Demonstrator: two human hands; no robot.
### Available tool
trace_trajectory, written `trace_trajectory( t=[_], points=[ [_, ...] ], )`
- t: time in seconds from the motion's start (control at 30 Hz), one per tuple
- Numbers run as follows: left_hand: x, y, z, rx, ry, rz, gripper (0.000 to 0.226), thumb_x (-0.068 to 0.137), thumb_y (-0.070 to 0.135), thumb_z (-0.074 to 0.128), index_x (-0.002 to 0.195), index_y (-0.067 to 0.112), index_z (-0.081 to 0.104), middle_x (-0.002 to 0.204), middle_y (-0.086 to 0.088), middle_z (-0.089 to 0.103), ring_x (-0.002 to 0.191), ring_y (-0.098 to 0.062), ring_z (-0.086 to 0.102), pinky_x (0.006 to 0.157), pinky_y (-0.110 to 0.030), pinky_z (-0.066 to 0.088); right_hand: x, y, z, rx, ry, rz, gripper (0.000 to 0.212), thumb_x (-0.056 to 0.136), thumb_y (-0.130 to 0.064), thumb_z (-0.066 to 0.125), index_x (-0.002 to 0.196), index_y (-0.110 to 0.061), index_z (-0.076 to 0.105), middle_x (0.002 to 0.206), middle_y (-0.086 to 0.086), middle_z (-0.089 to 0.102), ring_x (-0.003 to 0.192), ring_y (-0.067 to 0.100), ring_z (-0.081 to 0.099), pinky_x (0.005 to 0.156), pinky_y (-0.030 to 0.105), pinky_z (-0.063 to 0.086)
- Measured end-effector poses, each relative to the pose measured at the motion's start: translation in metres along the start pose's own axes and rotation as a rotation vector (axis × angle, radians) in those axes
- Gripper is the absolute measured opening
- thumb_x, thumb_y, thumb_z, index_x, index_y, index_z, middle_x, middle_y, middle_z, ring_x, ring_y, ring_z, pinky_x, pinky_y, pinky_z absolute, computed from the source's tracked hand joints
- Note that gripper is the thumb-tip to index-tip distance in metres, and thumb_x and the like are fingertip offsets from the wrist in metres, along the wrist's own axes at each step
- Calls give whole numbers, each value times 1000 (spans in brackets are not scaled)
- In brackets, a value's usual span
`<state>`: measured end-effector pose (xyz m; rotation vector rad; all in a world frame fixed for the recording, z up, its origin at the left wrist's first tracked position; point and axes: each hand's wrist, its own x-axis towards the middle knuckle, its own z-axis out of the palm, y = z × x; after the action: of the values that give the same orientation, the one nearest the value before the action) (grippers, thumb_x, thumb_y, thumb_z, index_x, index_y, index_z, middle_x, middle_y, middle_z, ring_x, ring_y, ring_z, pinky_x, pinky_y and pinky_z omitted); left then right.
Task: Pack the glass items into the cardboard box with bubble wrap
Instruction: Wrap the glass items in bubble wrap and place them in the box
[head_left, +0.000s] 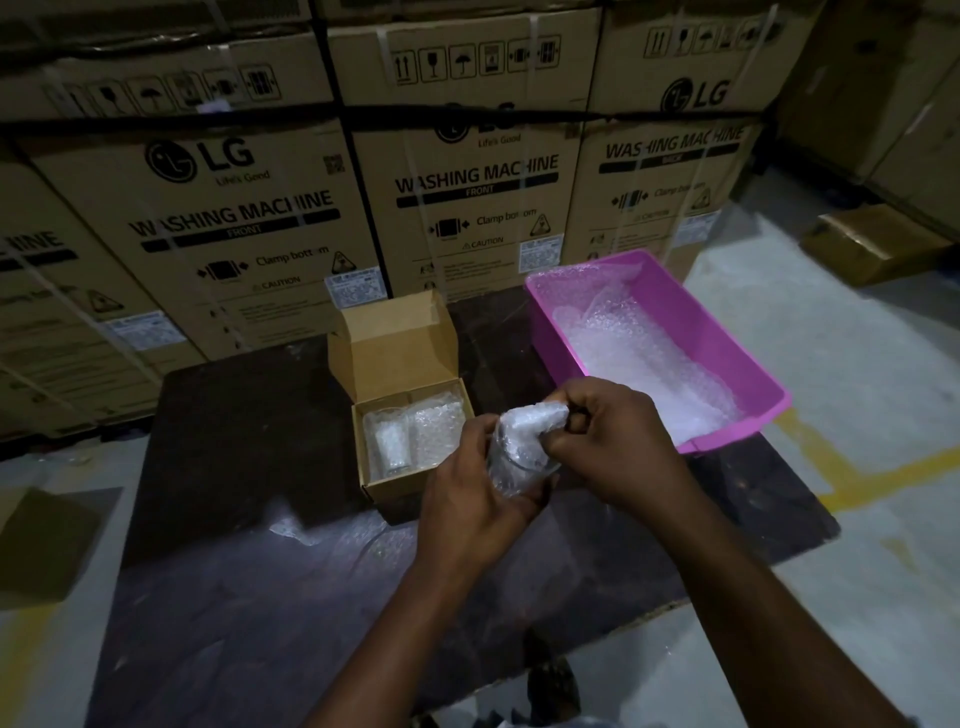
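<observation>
A small cardboard box (395, 358) stands open on the dark table, lid up. Inside lie a clear glass (387, 441) at the left and a bubble-wrapped item (436, 428) beside it. Just right of the box, my left hand (467, 493) grips a drinking glass (522, 457) that has bubble wrap around and stuffed into it. My right hand (608, 436) pinches the wad of bubble wrap (535, 421) at the glass's top end. Both hands hover above the table.
A pink plastic tub (727, 353) with bubble wrap sheets sits at the right rear of the dark table (234, 441). A loose sheet of bubble wrap (311, 530) lies on the table's near part. Large washing machine cartons (234, 208) form a wall behind.
</observation>
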<state>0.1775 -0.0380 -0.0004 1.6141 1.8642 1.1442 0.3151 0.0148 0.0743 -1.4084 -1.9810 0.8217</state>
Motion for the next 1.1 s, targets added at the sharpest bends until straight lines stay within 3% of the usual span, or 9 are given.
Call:
trace_trajectory(
  t=[0.1, 0.23, 0.4, 0.5, 0.67, 0.77, 0.87, 1.0, 1.1],
  points=[
    [-1, -3, 0, 9, -12, 3, 65, 66, 44, 79, 117, 39, 39, 98, 11, 67, 85, -10, 66, 68, -34, 54, 0, -1, -3, -36, -88, -15, 17, 72, -11, 72, 80, -24, 65, 73, -12, 61, 69, 2, 58, 59, 15, 47],
    [-3, -2, -2, 17, -24, 1, 64, 66, 46, 78, 116, 41, 38, 95, 12, 67, 83, -8, 66, 67, -33, 54, 0, -6, -10, -29, -199, -53, 30, 76, -27, 73, 105, -29, 64, 90, -13, 67, 79, 0, 62, 70, 22, 53],
    [-3, 1, -3, -7, -38, -19, 63, 67, 46, 77, 116, 43, 37, 96, 11, 67, 86, -10, 67, 70, -36, 55, 2, -10, -13, -23, -229, -38, 14, 80, -27, 70, 93, -24, 70, 81, -8, 70, 74, 6, 66, 69, 37, 58],
    [-3, 0, -3, -4, -19, 4, 62, 67, 45, 78, 115, 42, 39, 95, 12, 66, 83, -10, 66, 68, -36, 54, 5, -11, -14, -168, -257, -108, 15, 78, -27, 71, 93, -23, 72, 91, -6, 65, 82, 11, 63, 73, 32, 52],
    [-2, 4, -5, 9, 20, 7, 62, 67, 48, 79, 114, 40, 40, 89, 15, 63, 77, -5, 63, 60, -24, 50, 10, -16, -15, -272, -186, -205, 41, 76, -21, 73, 114, -26, 61, 111, -6, 56, 98, 11, 55, 85, 28, 47],
    [-1, 4, -9, 2, 4, 0, 62, 69, 47, 80, 115, 41, 39, 94, 15, 62, 79, -2, 61, 59, -13, 46, 10, -20, -22, -316, -181, -318, 34, 78, -25, 73, 111, -27, 63, 109, -8, 54, 96, 10, 55, 82, 27, 47],
    [-1, 2, -10, -21, 25, -11, 64, 67, 46, 82, 114, 42, 39, 96, 15, 63, 82, -2, 63, 63, -22, 51, 14, -26, -24, -334, -190, -392, 26, 80, -22, 72, 106, -21, 70, 105, -3, 64, 93, 14, 60, 79, 30, 48],
    [1, 0, -11, -37, 17, 2, 63, 67, 39, 81, 114, 43, 39, 91, 13, 66, 79, -4, 65, 65, -27, 53, 15, -26, -4, -399, -320, -442, 29, 77, -18, 68, 105, -14, 72, 98, 7, 67, 90, 27, 64, 77, 34, 50],
    [0, -4, -13, -49, 18, 16, 61, 66, 39, 80, 113, 40, 41, 93, 11, 67, 80, -5, 65, 66, -32, 54, 13, -30, -4, -398, -344, -424, 33, 79, -21, 70, 112, -20, 66, 105, 2, 62, 97, 21, 60, 79, 32, 47]
  ],
)
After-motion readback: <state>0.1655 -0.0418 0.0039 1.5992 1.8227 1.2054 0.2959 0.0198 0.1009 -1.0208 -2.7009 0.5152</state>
